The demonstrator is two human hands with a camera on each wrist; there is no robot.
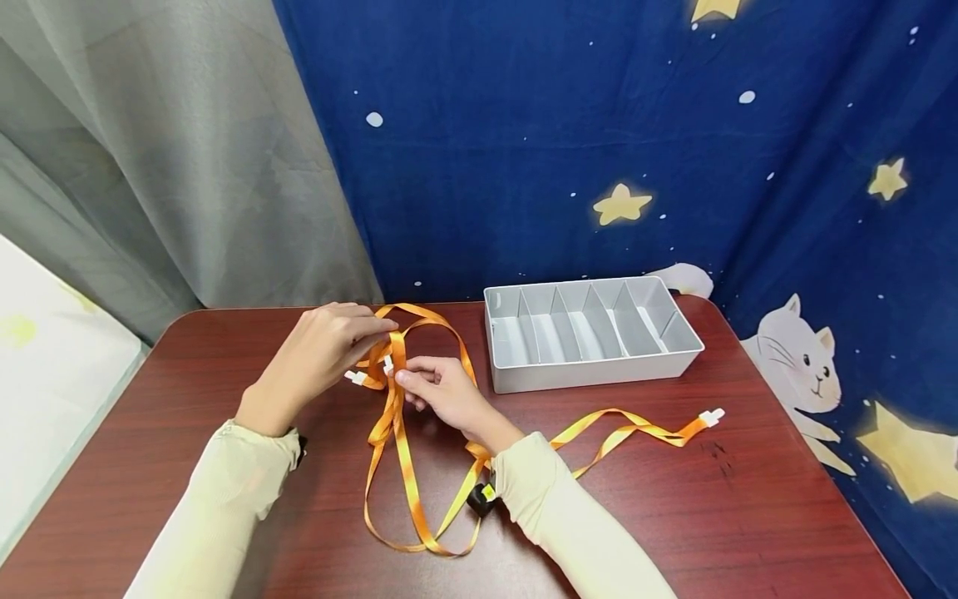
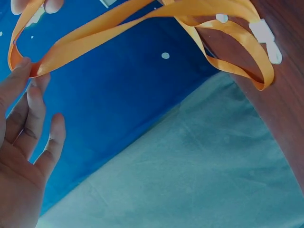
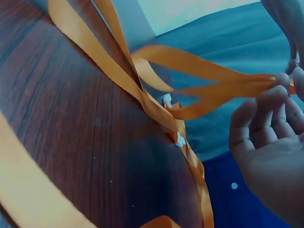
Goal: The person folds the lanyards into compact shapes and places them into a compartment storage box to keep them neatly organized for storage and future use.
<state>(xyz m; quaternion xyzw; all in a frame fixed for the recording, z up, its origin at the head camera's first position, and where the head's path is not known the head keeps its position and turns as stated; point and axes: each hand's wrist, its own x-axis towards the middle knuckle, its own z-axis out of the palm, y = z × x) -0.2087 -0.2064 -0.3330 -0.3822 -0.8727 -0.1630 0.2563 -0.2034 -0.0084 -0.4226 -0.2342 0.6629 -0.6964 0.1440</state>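
Observation:
Several orange lanyards [image 1: 407,466] with white plastic clips lie in loose, overlapping loops on the table. My left hand [image 1: 322,349] pinches the top of one raised loop between thumb and fingertips; in the left wrist view, the folded strap [image 2: 90,42] runs away from those fingers. Just to the right, my right hand [image 1: 445,391] pinches the same strap lower down. In the right wrist view its fingertips hold gathered orange bands [image 3: 223,88]. Two white clips, one a clip [image 1: 355,377] at the left, show near my hands. Another clip [image 1: 711,418] ends the strap stretched out rightward.
A grey-white divided box [image 1: 591,372] with several compartments stands at the back right of the reddish-brown table [image 1: 187,499]. Behind the table hang a grey curtain [image 1: 187,166] and a blue star-patterned curtain [image 1: 486,166]. A small black device [image 1: 481,499] sits by my right wrist.

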